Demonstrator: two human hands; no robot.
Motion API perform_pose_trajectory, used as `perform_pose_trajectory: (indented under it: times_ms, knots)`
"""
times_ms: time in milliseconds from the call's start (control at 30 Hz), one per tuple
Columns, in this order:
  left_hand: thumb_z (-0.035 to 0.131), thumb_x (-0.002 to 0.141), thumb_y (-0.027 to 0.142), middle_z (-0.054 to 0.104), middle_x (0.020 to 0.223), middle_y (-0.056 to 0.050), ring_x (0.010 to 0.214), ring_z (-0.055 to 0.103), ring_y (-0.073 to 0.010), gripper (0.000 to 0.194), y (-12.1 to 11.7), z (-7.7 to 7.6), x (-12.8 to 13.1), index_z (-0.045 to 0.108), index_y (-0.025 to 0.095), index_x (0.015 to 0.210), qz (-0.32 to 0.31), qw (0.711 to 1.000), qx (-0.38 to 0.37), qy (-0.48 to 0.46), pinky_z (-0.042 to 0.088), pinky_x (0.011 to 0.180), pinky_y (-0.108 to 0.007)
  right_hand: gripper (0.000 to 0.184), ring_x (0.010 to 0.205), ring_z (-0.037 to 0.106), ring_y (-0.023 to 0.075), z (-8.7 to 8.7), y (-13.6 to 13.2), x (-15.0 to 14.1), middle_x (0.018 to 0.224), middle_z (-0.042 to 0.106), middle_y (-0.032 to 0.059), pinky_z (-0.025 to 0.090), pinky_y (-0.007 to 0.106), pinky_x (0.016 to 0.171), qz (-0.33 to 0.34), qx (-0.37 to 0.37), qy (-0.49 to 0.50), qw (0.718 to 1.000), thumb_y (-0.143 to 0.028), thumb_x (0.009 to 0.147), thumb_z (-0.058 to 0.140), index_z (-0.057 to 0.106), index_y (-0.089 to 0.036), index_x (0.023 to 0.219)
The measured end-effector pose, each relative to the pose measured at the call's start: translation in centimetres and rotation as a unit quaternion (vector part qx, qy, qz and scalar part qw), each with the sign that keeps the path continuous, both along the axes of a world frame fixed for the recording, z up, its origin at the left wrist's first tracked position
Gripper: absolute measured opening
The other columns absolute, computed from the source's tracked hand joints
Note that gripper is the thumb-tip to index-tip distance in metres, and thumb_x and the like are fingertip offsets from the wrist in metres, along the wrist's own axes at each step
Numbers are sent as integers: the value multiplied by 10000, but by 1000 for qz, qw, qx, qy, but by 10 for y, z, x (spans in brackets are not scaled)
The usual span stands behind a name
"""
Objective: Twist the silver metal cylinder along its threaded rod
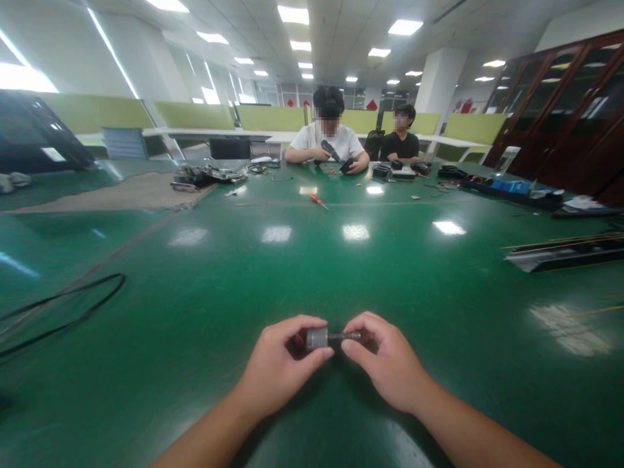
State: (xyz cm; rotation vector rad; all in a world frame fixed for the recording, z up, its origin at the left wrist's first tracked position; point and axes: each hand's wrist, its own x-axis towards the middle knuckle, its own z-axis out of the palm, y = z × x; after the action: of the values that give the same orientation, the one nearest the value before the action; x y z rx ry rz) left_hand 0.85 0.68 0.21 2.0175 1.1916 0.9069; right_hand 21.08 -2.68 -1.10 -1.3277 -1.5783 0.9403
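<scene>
A short grey metal cylinder with a thin dark shaft lies level between my hands, just over the green tabletop. My left hand grips the cylinder end between thumb and fingers. From the other side, my right hand has thumb and index finger closed on the tip of the shaft, which points right. Part of the cylinder's far end is hidden in my left palm. The exact kind of this part cannot be made out.
A glossy green table spreads ahead. An orange screwdriver lies midway, a black cable loop at left, dark metal strips at right. Across sit two people; the one in white holds a power tool. Electronics parts lie far left.
</scene>
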Motion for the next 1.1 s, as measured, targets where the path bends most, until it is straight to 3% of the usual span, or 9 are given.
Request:
perform_pose_trajectory:
  times_ms: [1100]
  knots:
    - [777,758,282,757,856,-7,752,690,-191,237,0,-1,0,737,219,983,8,1000,5,-1,517,686,-273,42,771,598,166,-5,2,2,817,635,-1,441,279,712,-3,0,16,1000,-202,844,636,673,-199,863]
